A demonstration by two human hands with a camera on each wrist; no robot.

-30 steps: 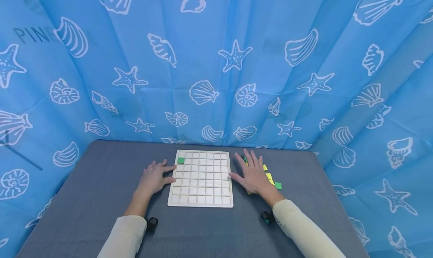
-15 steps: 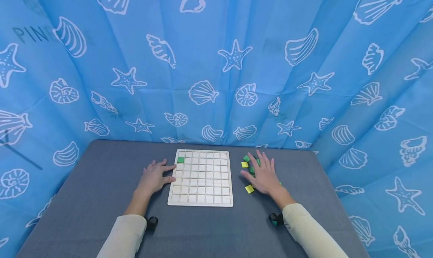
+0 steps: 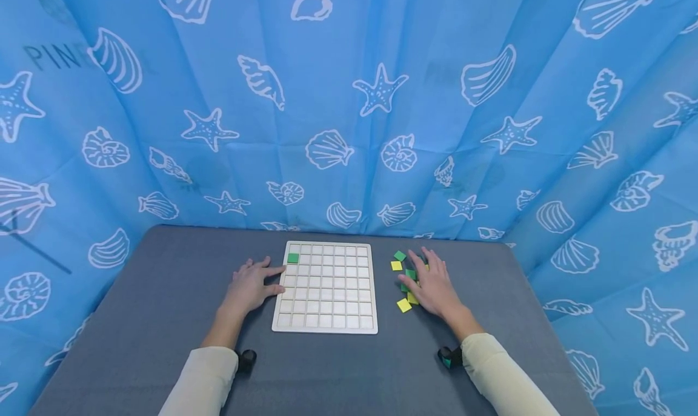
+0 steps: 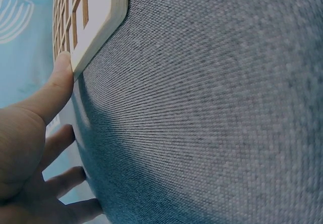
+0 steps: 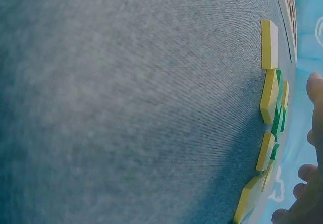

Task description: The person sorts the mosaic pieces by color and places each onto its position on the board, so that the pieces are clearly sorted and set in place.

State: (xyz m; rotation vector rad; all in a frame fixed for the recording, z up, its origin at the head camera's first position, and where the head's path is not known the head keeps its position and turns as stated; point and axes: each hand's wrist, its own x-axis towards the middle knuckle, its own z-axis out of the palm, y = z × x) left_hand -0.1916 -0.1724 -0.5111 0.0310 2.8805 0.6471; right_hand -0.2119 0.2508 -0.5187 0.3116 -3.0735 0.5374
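Pale wooden square-grid board (image 3: 328, 294): lower centre of the head frame, flat on the grey cloth-covered bench (image 3: 349, 376). At its left edge, left hand (image 3: 249, 287), fingers apart, thumb touching the board. Single square green tile (image 3: 293, 258): leftmost column, second row from top. Right of centre: loose square yellow tiles (image 3: 404, 306) and loose square green tiles (image 3: 400, 255), clustered. Right hand (image 3: 436, 289): over the cluster's right side, fingers apart, partly hiding it.
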